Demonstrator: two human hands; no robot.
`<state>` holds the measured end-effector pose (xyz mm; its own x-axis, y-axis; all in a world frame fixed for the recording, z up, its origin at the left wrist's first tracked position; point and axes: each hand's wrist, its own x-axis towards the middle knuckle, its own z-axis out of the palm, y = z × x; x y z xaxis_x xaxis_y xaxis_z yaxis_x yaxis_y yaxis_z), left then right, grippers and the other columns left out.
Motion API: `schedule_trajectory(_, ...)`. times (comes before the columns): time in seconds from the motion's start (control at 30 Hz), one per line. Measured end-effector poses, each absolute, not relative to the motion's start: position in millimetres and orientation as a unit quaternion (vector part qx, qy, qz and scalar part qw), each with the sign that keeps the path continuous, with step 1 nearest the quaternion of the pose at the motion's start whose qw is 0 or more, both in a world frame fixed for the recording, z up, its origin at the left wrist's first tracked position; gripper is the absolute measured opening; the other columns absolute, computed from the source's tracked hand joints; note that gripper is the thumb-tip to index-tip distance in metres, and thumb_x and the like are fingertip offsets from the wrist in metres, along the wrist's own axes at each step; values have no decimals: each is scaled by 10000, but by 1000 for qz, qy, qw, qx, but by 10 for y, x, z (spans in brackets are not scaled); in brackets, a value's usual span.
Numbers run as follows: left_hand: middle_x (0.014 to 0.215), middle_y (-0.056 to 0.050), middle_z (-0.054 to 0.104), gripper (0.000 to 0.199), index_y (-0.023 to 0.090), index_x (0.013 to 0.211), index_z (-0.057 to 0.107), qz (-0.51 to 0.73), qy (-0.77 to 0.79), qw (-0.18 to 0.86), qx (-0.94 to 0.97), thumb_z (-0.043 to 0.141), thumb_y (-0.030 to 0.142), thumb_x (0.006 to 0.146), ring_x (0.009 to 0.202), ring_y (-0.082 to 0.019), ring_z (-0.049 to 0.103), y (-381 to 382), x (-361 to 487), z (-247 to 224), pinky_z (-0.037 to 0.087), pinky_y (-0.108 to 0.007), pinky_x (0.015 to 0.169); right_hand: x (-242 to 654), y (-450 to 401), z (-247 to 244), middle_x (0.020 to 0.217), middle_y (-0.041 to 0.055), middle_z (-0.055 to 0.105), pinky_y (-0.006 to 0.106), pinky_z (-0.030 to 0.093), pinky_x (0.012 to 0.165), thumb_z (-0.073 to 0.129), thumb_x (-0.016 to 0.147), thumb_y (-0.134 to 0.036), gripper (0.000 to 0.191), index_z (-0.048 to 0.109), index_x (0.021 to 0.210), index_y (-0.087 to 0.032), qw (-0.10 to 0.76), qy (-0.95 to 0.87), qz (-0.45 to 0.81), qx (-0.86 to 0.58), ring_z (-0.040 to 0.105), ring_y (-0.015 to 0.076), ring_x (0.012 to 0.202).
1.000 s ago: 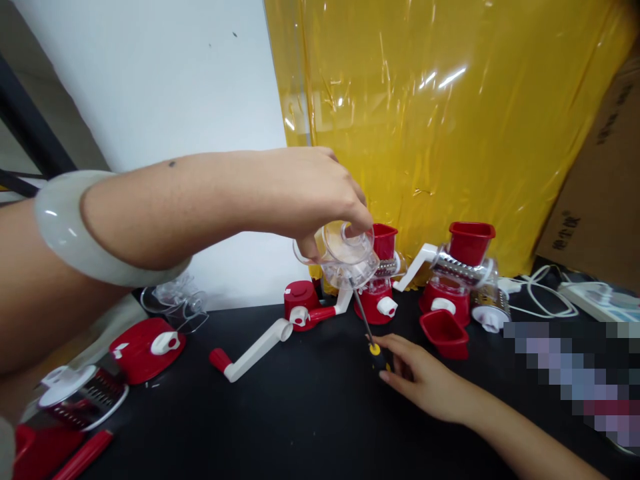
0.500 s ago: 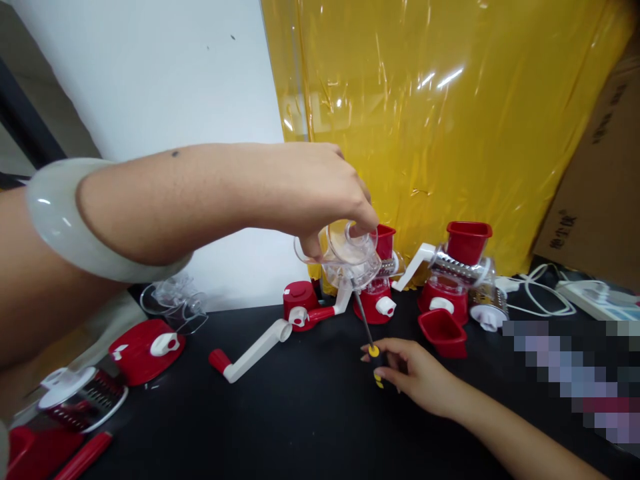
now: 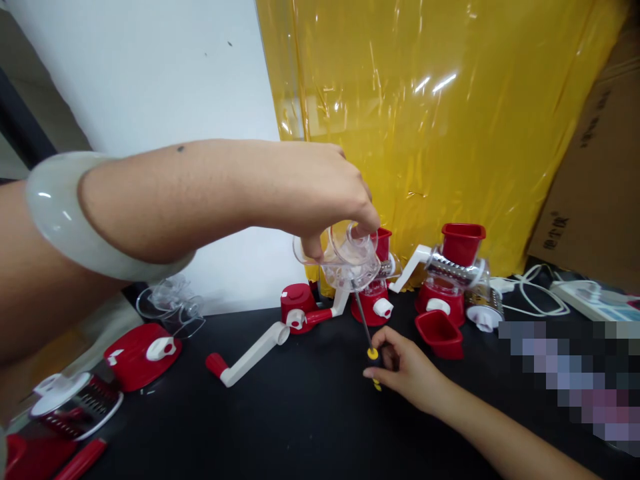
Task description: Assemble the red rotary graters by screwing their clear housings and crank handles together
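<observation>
Two bare hands meet at a clear plastic housing (image 3: pixel 353 263), seen from the head camera. The left hand (image 3: pixel 333 190), with a pale bangle (image 3: pixel 65 213) on its arm, reaches across from the left and grasps the housing from above: thumb and fingers are bent downward, parted by part of the housing's width and pressed on its upper portion. The housing is held tilted above the black table (image 3: pixel 250 433), near the middle of the view. The right hand (image 3: pixel 413 370) has its fingers closed around the dark handle of a screwdriver (image 3: pixel 373 353), whose shaft slants upward to the housing's lower end; whether the tip sits in a screw cannot be told. Below and left of the housing lies a white crank (image 3: pixel 255 357) with a red grip. Further left are a red base (image 3: pixel 137 357), a grater drum (image 3: pixel 83 407) and a second clear housing (image 3: pixel 173 303). At right, an assembled grater (image 3: pixel 453 263) stands behind a red hopper (image 3: pixel 440 333). A yellow sheet (image 3: pixel 425 80) hangs behind.
</observation>
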<state>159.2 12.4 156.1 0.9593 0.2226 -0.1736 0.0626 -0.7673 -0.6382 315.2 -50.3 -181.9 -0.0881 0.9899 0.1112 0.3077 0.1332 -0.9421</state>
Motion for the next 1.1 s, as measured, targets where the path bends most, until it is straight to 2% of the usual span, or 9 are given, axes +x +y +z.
schedule_trajectory(0.17, 816, 52, 697, 51, 322, 835, 723, 4, -81, 217, -973, 710, 334, 787, 989, -211, 671, 362, 1542, 1553, 364, -317, 957, 3180, -548, -1741, 1150, 67, 625, 216, 420, 524, 732, 836, -420, 521, 557, 1286, -223, 464, -635, 418, -456, 427, 67, 579)
schedule_trajectory(0.33, 798, 26, 705, 86, 299, 868, 723, -44, -98, 168, -980, 663, 356, 846, 989, -216, 663, 401, 1534, 1535, 367, -326, 968, 3160, -501, -1795, 621, -68, 487, 191, 399, 463, 770, 800, -551, 434, 581, 941, -186, 449, -614, 449, -469, 434, 84, 504)
schedule_trajectory(0.43, 736, 22, 693, 71, 258, 804, 712, 11, -85, 191, -978, 730, 323, 781, 883, -210, 646, 236, 1596, 1547, 348, -363, 1008, 3087, -472, -1847, 554, -112, 389, 176, 360, 432, 804, 747, -610, 515, 527, 905, -206, 460, -599, 452, -474, 384, 72, 460)
schedule_trajectory(0.57, 789, 20, 722, 246, 245, 824, 718, 105, -66, 292, -948, 846, 299, 621, 788, -201, 604, 56, 1637, 1573, 340, -424, 1034, 2972, -490, -1807, 600, -80, 430, 214, 434, 492, 733, 796, -651, 514, 596, 963, -185, 458, -622, 422, -475, 453, 95, 504)
schedule_trajectory(0.7, 746, 16, 717, 152, 239, 797, 719, 78, -82, 271, -956, 793, 340, 712, 801, -210, 621, -11, 1550, 1570, 352, -431, 1030, 2923, -520, -1610, 830, 0, 571, 228, 443, 545, 696, 870, -523, 427, 626, 1126, -189, 434, -684, 344, -475, 489, 101, 586)
schedule_trajectory(0.83, 737, 20, 716, 101, 229, 772, 703, 54, -124, 226, -965, 770, 292, 732, 900, -229, 646, -65, 1428, 1551, 370, -388, 1004, 2968, -449, -1253, 1116, 77, 563, 266, 494, 574, 647, 910, -460, 554, 455, 1360, -201, 462, -683, 299, -479, 516, 99, 614)
schedule_trajectory(0.93, 801, 10, 733, 129, 260, 793, 706, 76, -121, 237, -961, 784, 226, 697, 997, -258, 647, -76, 1388, 1542, 372, -378, 986, 2964, -337, -965, 1291, 159, 511, 354, 564, 738, 747, 820, -526, 850, 300, 1470, -209, 565, -658, 237, -438, 623, 216, 938)
schedule_trajectory(1.0, 846, 5, 744, 210, 286, 815, 714, 94, -109, 260, -955, 808, 196, 650, 1020, -277, 644, -76, 1388, 1538, 369, -386, 978, 2901, -271, -819, 1464, 187, 414, 424, 557, 920, 821, 755, -532, 999, 235, 1512, -246, 612, -653, 238, -377, 517, 305, 1280)
schedule_trajectory(1.1, 854, -1, 749, 243, 294, 827, 728, 90, -106, 271, -952, 813, 188, 626, 982, -278, 649, -95, 1415, 1533, 365, -396, 973, 2745, -200, -692, 1554, 158, 365, 482, 492, 1091, 863, 718, -524, 1035, 235, 1503, -280, 642, -633, 309, -302, 469, 311, 1387)
